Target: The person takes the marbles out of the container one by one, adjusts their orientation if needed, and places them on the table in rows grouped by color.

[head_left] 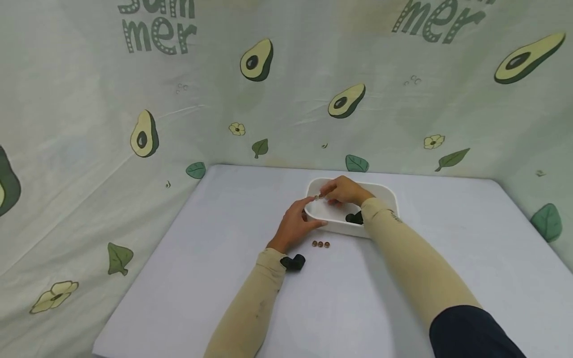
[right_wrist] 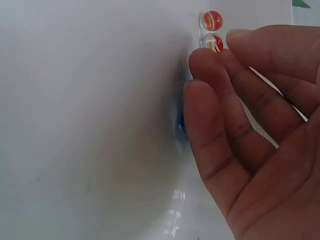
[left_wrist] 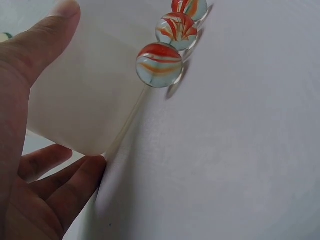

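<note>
A white tray (head_left: 385, 191) stands toward the back of the table. At its left end my left hand (head_left: 295, 223) grips the corner, thumb along the front wall and fingers round the side. My right hand (head_left: 346, 190) reaches inside, fingers loosely bent. Two clear marbles with red swirls lie in line by its fingertips; the farther marble (right_wrist: 212, 20) is apart from them, while the nearer marble (right_wrist: 212, 42) is partly covered by a fingertip. Something blue (right_wrist: 183, 123), perhaps another marble, is mostly hidden behind the fingers. Outside the tray's front wall, three red-swirled marbles (left_wrist: 160, 65) sit in a row.
The white table (head_left: 215, 238) reaches around the tray on all sides. A cloth (head_left: 295, 99) printed with avocados and leaves hangs behind the table. A black wrist device (head_left: 293, 262) shows on the left forearm, and another dark one (head_left: 354, 218) by the right wrist.
</note>
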A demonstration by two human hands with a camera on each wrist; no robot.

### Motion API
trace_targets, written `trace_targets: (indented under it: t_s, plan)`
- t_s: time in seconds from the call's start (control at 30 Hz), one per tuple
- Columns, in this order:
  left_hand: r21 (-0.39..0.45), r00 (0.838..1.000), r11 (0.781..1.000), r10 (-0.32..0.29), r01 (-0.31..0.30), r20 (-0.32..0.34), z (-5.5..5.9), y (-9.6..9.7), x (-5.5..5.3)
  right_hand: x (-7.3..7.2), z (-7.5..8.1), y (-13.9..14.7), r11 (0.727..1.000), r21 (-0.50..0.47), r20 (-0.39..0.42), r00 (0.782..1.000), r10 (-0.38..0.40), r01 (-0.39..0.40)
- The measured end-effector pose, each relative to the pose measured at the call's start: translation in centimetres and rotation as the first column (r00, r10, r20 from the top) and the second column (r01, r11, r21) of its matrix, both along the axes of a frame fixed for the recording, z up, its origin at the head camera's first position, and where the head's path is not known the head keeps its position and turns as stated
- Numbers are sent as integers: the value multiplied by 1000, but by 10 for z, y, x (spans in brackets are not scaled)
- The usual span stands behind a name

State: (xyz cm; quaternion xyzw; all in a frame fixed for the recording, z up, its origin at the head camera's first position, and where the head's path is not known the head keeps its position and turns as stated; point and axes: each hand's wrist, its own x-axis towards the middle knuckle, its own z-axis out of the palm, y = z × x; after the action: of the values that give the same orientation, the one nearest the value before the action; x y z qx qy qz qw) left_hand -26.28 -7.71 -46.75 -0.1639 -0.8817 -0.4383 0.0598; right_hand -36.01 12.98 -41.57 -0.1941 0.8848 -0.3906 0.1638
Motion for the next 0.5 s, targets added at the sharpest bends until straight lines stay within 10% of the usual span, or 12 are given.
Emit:
trace_targets:
  t_s: [0.5]
  plan:
    - [0, 1000, 1000, -3, 3, -23, -1, 0, 1, -2, -3, -13, 998, 27, -40, 998, -49, 50]
